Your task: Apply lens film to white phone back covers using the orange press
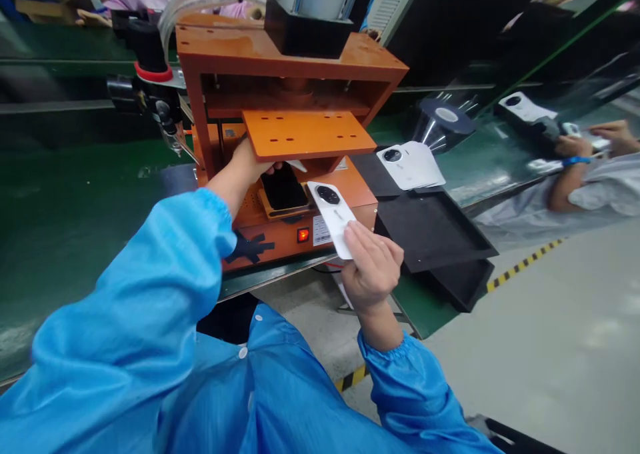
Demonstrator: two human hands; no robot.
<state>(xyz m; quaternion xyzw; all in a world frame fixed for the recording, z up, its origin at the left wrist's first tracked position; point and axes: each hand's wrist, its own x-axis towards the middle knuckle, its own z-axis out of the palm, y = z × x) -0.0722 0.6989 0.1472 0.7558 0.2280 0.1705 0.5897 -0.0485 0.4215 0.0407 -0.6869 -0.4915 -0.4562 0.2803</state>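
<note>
In my right hand (373,261) is a white phone back cover (334,217) with a round black camera area, pinched at its lower end and tilted in front of the orange press (295,134). My left hand (250,164) reaches in beneath the press's orange upper plate (307,134), which hides most of its fingers. Fingertips show beside a black phone-shaped piece (284,189) lying in a fixture on the press bed. A small white edge (298,165) shows near those fingertips; what it belongs to is hidden.
White phone back covers (413,165) lie fanned on the right, by black trays (435,231) and a dark film roll (443,124). An air regulator (155,87) stands left of the press. A lit red switch (303,235) is on its front. Other people sit across and at right.
</note>
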